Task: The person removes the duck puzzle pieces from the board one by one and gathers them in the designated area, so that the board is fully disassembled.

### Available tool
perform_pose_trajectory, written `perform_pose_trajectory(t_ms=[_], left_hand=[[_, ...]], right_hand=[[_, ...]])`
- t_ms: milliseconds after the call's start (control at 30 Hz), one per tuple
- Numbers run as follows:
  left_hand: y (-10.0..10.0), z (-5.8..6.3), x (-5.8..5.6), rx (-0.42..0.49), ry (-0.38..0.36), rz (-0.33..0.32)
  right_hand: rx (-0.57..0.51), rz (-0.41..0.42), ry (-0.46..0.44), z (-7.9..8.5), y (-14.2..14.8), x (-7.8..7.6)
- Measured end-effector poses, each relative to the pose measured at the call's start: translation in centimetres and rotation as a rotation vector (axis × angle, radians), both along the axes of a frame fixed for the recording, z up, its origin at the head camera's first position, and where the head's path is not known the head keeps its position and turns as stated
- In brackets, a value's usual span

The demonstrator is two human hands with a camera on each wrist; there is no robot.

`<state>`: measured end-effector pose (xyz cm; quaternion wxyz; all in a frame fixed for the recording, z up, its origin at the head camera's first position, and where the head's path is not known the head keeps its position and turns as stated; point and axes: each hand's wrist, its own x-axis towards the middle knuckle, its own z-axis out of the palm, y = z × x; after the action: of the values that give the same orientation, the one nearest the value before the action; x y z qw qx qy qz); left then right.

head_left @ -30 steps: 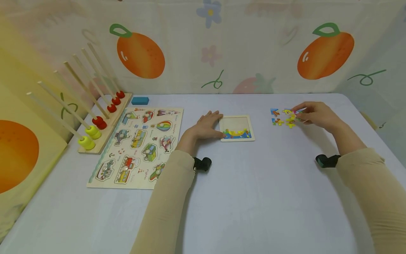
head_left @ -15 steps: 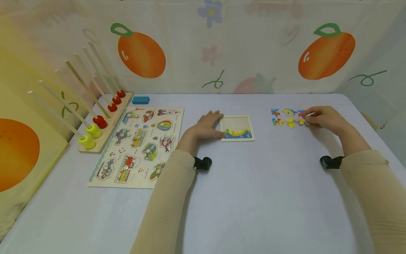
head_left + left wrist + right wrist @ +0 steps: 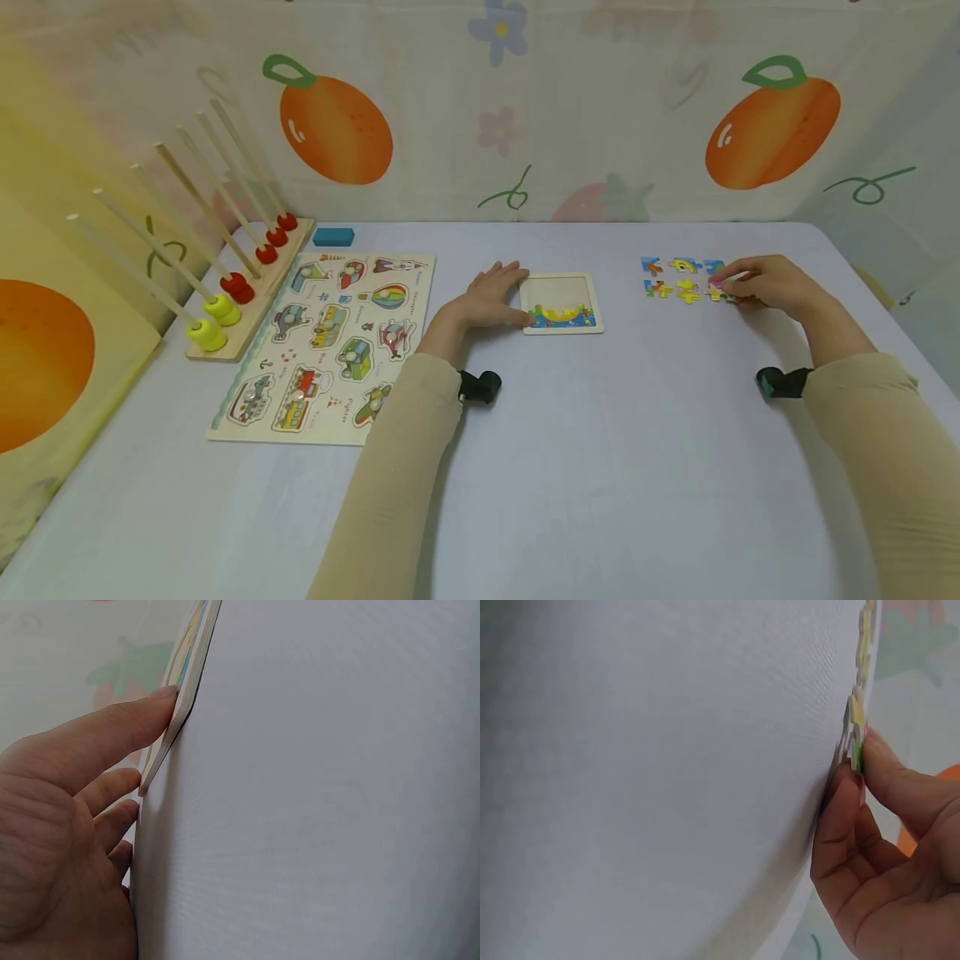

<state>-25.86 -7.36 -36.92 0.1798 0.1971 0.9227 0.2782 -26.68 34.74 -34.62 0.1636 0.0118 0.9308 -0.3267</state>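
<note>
My left hand [image 3: 483, 302] lies with spread fingers at the left side of a small wooden puzzle tray [image 3: 555, 289], which has pieces filling its lower part. In the left wrist view the thumb [image 3: 135, 727] rests on the tray's edge, with the other fingers beside it. At the far right, my right hand [image 3: 776, 286] pinches a small puzzle piece [image 3: 856, 754] with green on it between thumb and fingertips, low at the table. The fingers partly cover that piece. Several loose jigsaw pieces [image 3: 686, 290] lie in two rows just left of this hand.
A wooden peg board with vehicle pictures [image 3: 352, 325] lies left, partly under the left sleeve. Behind it stands a bead counting rack [image 3: 247, 312] with tall rods. A blue block [image 3: 333, 237] sits near the back edge. A printed curtain [image 3: 442, 108] hangs behind the table.
My right hand has moved slightly right and nearer, then nearly stopped; loose pieces it covered now show. The left hand stays on the tray.
</note>
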Motion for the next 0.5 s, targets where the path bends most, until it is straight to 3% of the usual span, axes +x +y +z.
perform_pose_trajectory(t_ms=[267, 500], left_hand=[[0.01, -0.05, 0.0, -0.002, 0.003, 0.003], [-0.04, -0.21, -0.1, -0.006, 0.013, 0.001]], right_hand=[[0.09, -0.089, 0.015, -0.37, 0.28, -0.32], [0.073, -0.133, 0.038, -0.43, 0.23, -0.5]])
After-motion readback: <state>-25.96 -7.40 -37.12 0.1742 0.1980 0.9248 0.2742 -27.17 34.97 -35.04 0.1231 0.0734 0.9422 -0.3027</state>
